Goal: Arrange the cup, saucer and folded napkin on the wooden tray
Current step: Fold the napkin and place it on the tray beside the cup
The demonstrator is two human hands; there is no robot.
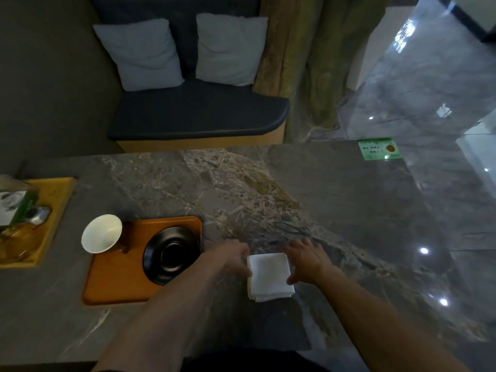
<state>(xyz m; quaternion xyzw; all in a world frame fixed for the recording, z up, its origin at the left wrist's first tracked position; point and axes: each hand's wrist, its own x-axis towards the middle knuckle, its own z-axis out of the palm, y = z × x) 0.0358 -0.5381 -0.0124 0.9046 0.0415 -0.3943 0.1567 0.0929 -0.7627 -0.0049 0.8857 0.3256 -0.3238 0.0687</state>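
A white folded napkin (269, 276) lies on the marble table, just right of the wooden tray (118, 280). My left hand (232, 257) touches the napkin's left edge and my right hand (306, 260) touches its right edge, fingers spread along the sides. A black saucer (171, 255) rests on the right part of the tray. The white cup (102, 233) stands at the tray's far left corner, partly over its rim.
A yellow tray (57, 200) with a bottle and other items sits at the table's left edge. A green sticker (379, 149) marks the far right corner. Beyond the table stands a dark bench with two grey cushions (228, 49).
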